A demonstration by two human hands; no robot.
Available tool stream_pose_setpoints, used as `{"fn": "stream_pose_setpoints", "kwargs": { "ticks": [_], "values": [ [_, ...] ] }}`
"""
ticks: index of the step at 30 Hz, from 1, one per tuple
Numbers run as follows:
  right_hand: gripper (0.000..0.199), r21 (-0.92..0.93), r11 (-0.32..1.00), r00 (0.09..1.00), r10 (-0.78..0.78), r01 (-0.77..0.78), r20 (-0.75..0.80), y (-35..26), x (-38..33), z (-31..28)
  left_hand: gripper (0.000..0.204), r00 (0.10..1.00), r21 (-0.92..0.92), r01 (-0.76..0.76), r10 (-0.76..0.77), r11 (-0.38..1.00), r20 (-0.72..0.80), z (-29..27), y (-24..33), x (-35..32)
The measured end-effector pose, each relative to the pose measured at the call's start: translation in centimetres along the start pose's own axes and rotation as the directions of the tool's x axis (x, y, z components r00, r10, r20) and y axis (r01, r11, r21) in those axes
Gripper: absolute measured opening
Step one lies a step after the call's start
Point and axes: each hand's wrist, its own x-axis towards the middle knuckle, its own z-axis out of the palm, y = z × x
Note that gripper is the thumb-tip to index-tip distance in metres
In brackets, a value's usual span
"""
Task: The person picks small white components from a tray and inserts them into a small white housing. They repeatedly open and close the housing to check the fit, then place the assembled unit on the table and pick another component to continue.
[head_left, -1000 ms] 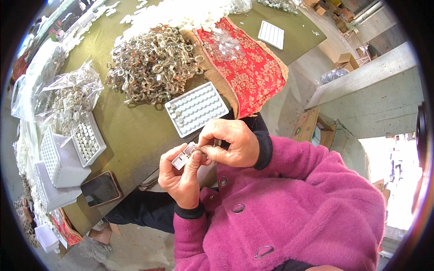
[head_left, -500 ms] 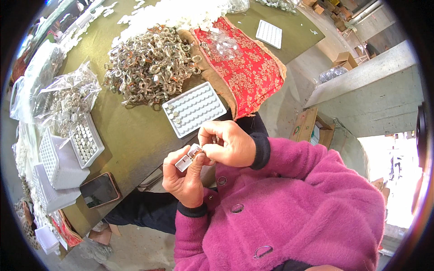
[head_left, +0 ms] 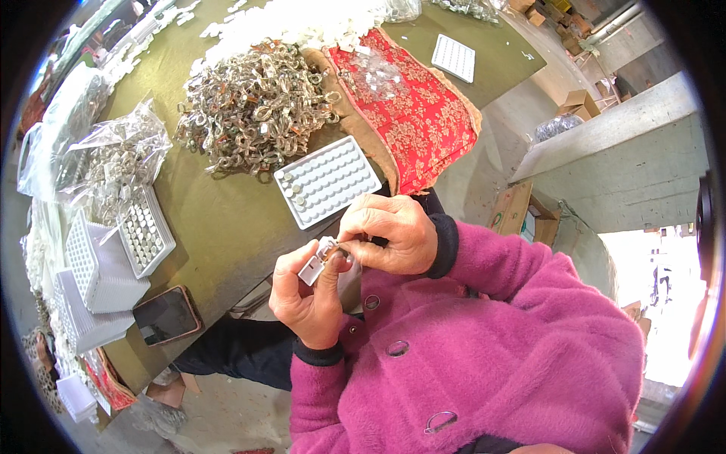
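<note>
My left hand [head_left: 308, 303] grips a small white plastic case [head_left: 311, 270] between thumb and fingers, in front of my body. The case looks hinged and stands open, with two white parts at an angle. My right hand [head_left: 397, 233] is closed in a pinch right at the case's edge, its fingertips touching my left thumb. What it pinches is too small and covered to make out. Just beyond both hands lies a white tray [head_left: 340, 178] with rows of round pockets. A few small round pieces [head_left: 295, 189] sit in its left end.
A heap of coiled loops [head_left: 253, 110] lies behind the tray, beside a red floral cloth [head_left: 423, 121]. To the left are stacked white trays [head_left: 102, 265], a filled tray [head_left: 144, 234], a plastic bag of pieces [head_left: 121, 159] and a phone [head_left: 168, 315]. Another tray [head_left: 454, 57] lies far right.
My right hand has shifted slightly right and turned, its fingers still at the case. The white case has tilted a little in my left hand, which stays almost in place.
</note>
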Motion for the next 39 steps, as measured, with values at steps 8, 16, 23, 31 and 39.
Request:
{"fn": "stream_pose_setpoints", "kwargs": {
  "ticks": [8,16,23,31,39],
  "values": [
    [0.015,-0.067,0.997,0.986,0.055,-0.045,0.156,0.1,0.2,-0.9,0.031,0.891,0.483,-0.449,0.416,0.752,0.18,-0.5,0.6,0.9],
    [0.016,-0.186,0.98,0.967,-0.022,0.072,0.255,0.3,-0.5,-0.2,0.032,0.896,0.445,-0.443,0.371,0.779,0.242,-0.8,0.9,1.1],
    [0.007,0.126,0.958,0.961,0.241,-0.258,0.137,-0.8,-1.0,0.8,0.034,0.916,0.298,-0.4,0.374,0.866,0.142,-1.1,0.1,0.8],
    [0.004,0.474,0.616,0.765,0.6,-0.629,0.235,-1.6,-1.1,2.0,0.036,0.916,0.225,-0.401,0.394,0.888,0.074,-0.7,-0.9,0.6],
    [0.007,0.513,0.322,0.596,0.567,-0.796,0.568,0.3,1.0,-0.6,0.027,0.991,-0.201,0.13,-0.119,0.971,0.065,-0.6,-1.3,0.7]
  ]
}}
